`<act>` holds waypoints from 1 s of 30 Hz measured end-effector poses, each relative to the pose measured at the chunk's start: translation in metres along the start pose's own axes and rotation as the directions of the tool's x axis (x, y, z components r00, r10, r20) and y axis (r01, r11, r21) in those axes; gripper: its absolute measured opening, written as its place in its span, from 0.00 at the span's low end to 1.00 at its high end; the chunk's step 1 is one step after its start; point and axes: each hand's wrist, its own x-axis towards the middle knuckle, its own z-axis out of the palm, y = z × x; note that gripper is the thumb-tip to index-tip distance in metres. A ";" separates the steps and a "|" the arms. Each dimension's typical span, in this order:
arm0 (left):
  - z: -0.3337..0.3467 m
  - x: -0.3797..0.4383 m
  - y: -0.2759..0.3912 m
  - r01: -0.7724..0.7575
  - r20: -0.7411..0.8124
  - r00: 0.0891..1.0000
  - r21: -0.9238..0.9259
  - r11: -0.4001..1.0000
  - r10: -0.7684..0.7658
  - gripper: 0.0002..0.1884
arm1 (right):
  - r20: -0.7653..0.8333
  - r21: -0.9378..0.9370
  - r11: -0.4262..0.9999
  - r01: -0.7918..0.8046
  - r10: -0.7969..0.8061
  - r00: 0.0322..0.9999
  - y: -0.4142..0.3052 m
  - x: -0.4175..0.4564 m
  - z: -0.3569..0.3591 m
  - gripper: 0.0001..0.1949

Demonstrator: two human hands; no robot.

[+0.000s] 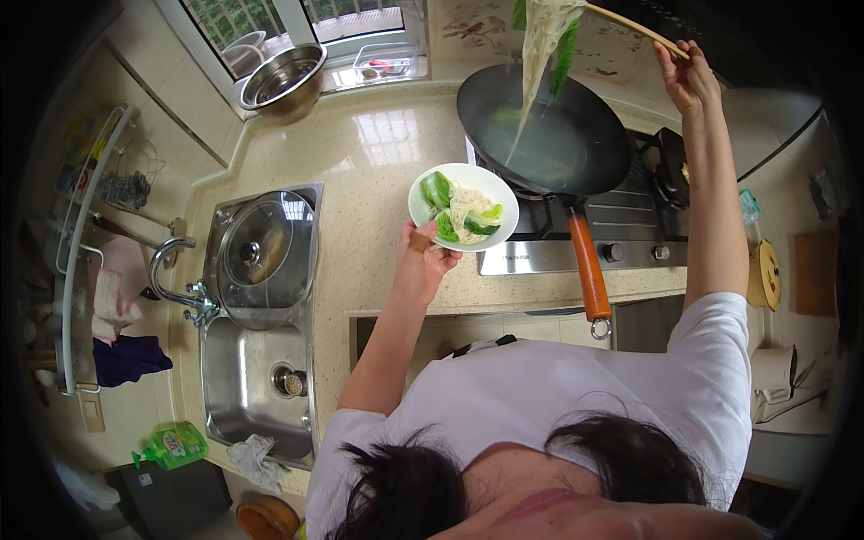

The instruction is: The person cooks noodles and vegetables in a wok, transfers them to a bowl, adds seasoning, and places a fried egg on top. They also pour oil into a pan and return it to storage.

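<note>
My left hand [424, 260] holds a white bowl [507, 196] by its near rim, beside the stove. Pale noodles [472, 206] and green leafy vegetables [437, 190] lie inside it. High at the upper right, my right hand [692, 77] grips wooden chopsticks [638, 29]. A long bundle of noodles [543, 40] and a green leaf [564, 57] hang from their far end, which is cut off by the picture's top edge. Below the bundle is a black wok [594, 145] with cloudy liquid [547, 152] inside and an orange handle [587, 270] pointing towards me.
The wok rests on a gas stove [560, 255], with another dark pan [671, 165] at its right. To the left, a glass lid [266, 229] covers part of the steel sink [256, 405] by the faucet [158, 270]. A steel basin [283, 81] stands near the window.
</note>
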 end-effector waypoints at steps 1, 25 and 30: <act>-0.001 0.001 0.000 0.001 0.003 1.000 0.001 1.000 -0.001 0.28 | -0.014 -0.008 1.000 0.006 -0.006 1.000 -0.001 0.000 0.000 0.10; 0.003 0.004 -0.007 0.008 -0.010 1.000 0.013 1.000 -0.008 0.28 | 0.471 0.299 0.949 -0.104 -0.052 0.881 -0.044 -0.003 0.026 0.09; 0.004 0.002 -0.006 -0.002 -0.054 0.999 0.002 1.000 0.002 0.27 | 0.086 0.332 0.938 -0.098 0.074 0.994 -0.038 -0.074 0.129 0.19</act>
